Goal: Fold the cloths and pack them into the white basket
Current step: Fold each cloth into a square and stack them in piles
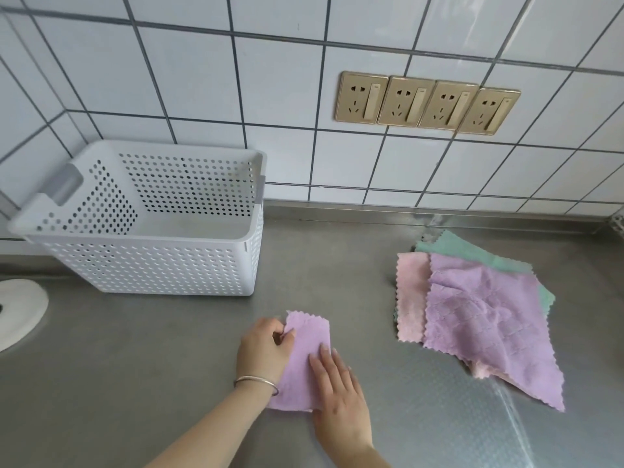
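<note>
A folded lilac cloth (305, 359) is held flat on the steel table (152, 366). Its far left edge is pinched by the fingers of the left hand (263, 349), on whose wrist a thin metal bangle (256, 381) is worn. The right hand (339, 396) is laid open, palm down, on the near right part of the cloth; nothing is gripped by it.

The white basket (145, 261) stands beyond and to the left of the hands, well apart from them, and no cloth is seen inside it. The unfolded cloths are stacked to the right of the right hand: a large lilac cloth (483, 315) on top, a pink cloth (410, 298) beneath it, and a green cloth (472, 253) at the bottom.

Probable faults from this state:
- The fold may spring open if the pressing palm is lifted before the layers are secured by the pinch; the fabric appears soft and light.
- The bundle may unroll during transfer if it is carried by one edge only.
- The fold may be spoiled on entry if the cloth is dropped rather than lowered, since the basket is judged to be deep.
- The stack may be dragged or disturbed if the top cloth is pulled sideways rather than lifted.

No brand, label or readable writing is found on the cloths, the basket or the table. Four gold wall sockets (427, 103) are mounted on the tiled wall beyond the hands; no legible marking is seen on them.
</note>
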